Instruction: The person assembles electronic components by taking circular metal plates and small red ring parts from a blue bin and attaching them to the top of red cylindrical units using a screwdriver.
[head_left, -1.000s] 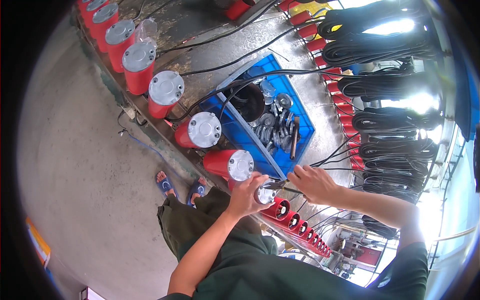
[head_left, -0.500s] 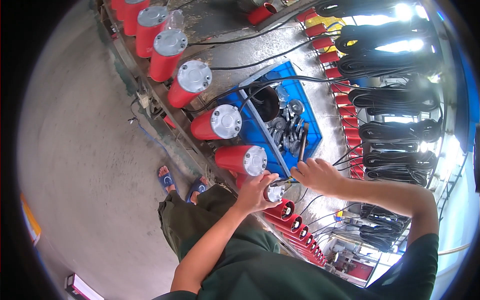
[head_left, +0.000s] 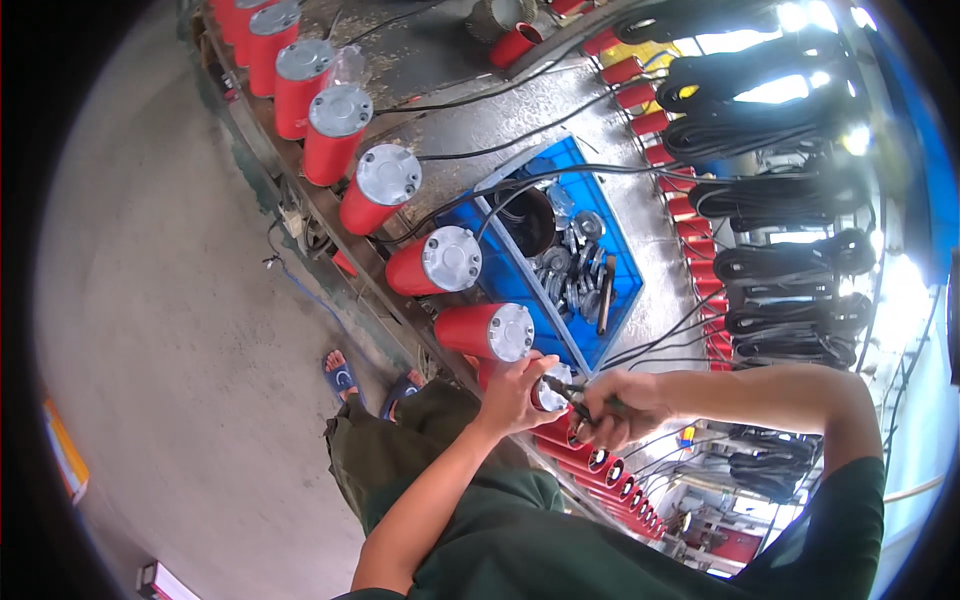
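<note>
My left hand (head_left: 512,392) grips a red cylinder with a silver end cap (head_left: 549,393) at the near edge of the workbench. My right hand (head_left: 622,408) holds a thin dark tool (head_left: 566,391) whose tip touches that cap. A row of like red cylinders with silver caps runs up the bench edge, the nearest one (head_left: 488,331) just above my left hand. Behind them lies a blue tray (head_left: 500,277) with several metal parts and a black pot.
Black cables (head_left: 640,345) cross the grey bench from the tray toward coiled black hoses (head_left: 790,190) at the right. More red cylinders (head_left: 600,465) line up below my hands. My feet in blue sandals (head_left: 345,377) stand on the concrete floor at left.
My right hand has drawn in and closed on the tool, its tip now at the cap. The view has shifted, so the row of cylinders sits lower and nearer.
</note>
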